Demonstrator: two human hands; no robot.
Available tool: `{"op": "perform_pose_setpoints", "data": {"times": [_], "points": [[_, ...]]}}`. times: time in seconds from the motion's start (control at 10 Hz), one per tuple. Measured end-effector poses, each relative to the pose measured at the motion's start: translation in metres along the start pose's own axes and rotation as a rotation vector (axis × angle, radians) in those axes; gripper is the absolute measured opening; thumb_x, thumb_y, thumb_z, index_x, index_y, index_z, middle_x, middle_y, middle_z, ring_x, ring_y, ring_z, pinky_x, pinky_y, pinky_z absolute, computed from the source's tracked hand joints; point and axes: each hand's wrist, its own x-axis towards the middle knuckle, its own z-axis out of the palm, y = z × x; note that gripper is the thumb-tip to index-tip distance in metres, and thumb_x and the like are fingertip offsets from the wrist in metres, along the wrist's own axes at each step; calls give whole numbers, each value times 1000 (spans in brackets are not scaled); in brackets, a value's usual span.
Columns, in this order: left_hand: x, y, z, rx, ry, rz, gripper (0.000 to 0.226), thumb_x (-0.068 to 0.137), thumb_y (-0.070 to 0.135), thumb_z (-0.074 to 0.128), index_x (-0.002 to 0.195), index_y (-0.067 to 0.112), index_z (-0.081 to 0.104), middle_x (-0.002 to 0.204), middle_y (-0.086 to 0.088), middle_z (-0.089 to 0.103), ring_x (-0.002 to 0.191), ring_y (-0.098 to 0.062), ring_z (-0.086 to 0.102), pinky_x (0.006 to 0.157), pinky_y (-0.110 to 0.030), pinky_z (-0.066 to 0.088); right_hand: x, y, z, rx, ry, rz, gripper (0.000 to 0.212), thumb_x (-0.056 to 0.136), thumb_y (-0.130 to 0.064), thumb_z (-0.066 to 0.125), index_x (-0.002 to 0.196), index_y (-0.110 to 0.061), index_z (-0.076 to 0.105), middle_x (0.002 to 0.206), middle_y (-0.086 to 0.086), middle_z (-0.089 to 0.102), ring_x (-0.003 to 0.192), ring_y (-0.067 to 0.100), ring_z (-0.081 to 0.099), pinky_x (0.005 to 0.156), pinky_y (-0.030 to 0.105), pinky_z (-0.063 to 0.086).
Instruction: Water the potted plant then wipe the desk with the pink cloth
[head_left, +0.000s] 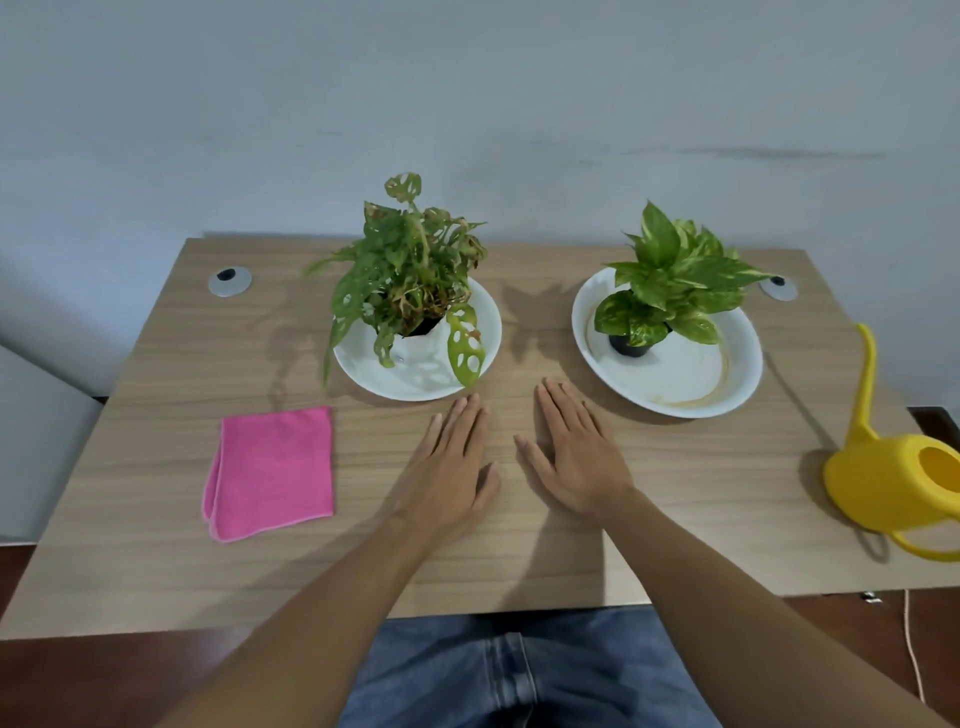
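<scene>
Two potted plants stand at the back of the wooden desk (675, 519). The left plant (410, 265) has holed, partly browned leaves and sits in a white bowl (415, 379). The right plant (670, 286), bright green in a black pot, sits in a white basin (691, 384). A folded pink cloth (272, 470) lies at the front left. A yellow watering can (893, 467) with a long thin spout stands at the right edge. My left hand (447, 467) and my right hand (576, 452) lie flat and empty on the desk's middle, fingers apart.
Two grey cable grommets sit at the back corners, one at the left (230, 281) and one at the right (777, 287). A pale wall rises behind the desk. My jeans show below the front edge. A thin cord (911, 644) hangs at the lower right.
</scene>
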Motion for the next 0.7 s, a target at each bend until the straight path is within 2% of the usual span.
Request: {"op": "perform_pose_setpoints", "data": {"times": [0.1,0.4,0.5,0.6,0.7], "points": [[14,4,0,-5,-16,14,80,112,48,27,178,6,9,188,-12,1,175,-23,-1,140,-49,13,5,-1,2,9,2,6,84,112,-70,26,178,-20,10,185,-7,5,171,10,-4,138,39,3],[30,5,15,87,61,-9,80,115,52,28,177,5,8,188,-13,-1,175,-24,0,140,-48,16,4,3,13,1,94,2,80,113,-66,27,178,-22,10,185,-9,7,170,8,-4,138,42,8],[28,6,16,114,59,-7,80,115,51,26,177,4,6,188,-15,-3,175,-24,-1,140,-48,16,2,3,9,21,69,5,80,113,-66,27,178,-21,10,185,-7,6,171,9,-3,138,43,7],[30,7,14,98,68,-6,80,115,51,26,177,5,5,188,-14,-4,175,-23,-3,140,-48,15,5,-3,5,200,-14,63,81,112,-63,36,178,-21,12,186,-5,2,171,13,-7,138,46,3],[29,9,9,70,67,-13,81,114,52,27,177,6,6,188,-12,-3,175,-22,-4,140,-47,13,14,-24,-51,811,-84,344,66,111,-43,60,170,-23,40,180,2,29,169,21,20,135,40,19]]}}
